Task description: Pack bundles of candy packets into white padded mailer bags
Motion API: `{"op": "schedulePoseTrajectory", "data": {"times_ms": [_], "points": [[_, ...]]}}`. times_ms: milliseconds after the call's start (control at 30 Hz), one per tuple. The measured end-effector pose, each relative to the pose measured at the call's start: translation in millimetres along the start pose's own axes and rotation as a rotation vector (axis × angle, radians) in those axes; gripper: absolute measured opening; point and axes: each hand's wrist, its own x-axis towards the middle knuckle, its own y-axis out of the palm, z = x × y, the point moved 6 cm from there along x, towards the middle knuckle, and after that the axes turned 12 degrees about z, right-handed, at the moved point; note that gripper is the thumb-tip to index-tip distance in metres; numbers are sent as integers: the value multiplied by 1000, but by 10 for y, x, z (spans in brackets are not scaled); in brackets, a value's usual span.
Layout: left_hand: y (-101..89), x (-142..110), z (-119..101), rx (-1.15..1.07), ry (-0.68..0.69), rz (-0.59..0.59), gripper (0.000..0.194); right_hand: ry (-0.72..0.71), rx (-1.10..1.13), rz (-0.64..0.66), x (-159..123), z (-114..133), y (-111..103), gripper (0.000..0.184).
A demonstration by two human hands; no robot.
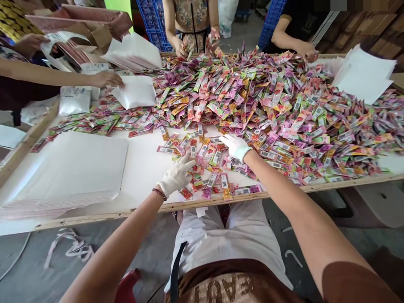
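Left fingers [186,161] spread open, right fingers [225,139] outstretched, white fabric gloves [173,178], slim glossy packets [225,187] beneath

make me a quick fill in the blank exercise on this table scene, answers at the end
1. The left hand has a dark beaded ______ around its wrist.
2. The right hand, in a fabric glove mainly ______ in colour, is over small, glossy, multicoloured packets.
3. The wide, flat, rectangular white stack lies to the person's ______.
4. The rim of the white-topped table is made of ______.

Missing words: bracelet; white; left; wood.
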Motion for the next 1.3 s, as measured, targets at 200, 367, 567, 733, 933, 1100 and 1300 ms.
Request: {"op": "schedulePoseTrajectory", "data": {"times_ms": [200, 367, 567, 733, 933, 1100, 1300], "points": [[30, -151, 84, -110, -15, -164, 36, 97, 108, -14, -16, -171, 261, 36], [-312, -241, 262, -273, -208, -179, 28, 137, 186, 20, -202, -387, 162, 37], [-576, 245, 223, -221, -258, -83, 23, -24, -7, -53, -179, -104, -123, 30], [-568, 663, 185, -130, -612, -41, 26, -195, -189, 100, -34, 330, 61, 46], [-355, 467, 340, -122, -682, 154, 48, -156, -190, 147, 17, 250, 337, 42], [-295, 165, 494, -170, -578, 140, 19, -196, -80, -36, -63, 254, 147, 24], [-574, 456, 402, -305, -549, -156, 24, -195, -124, 22, 109, 498, -33, 43]]}}
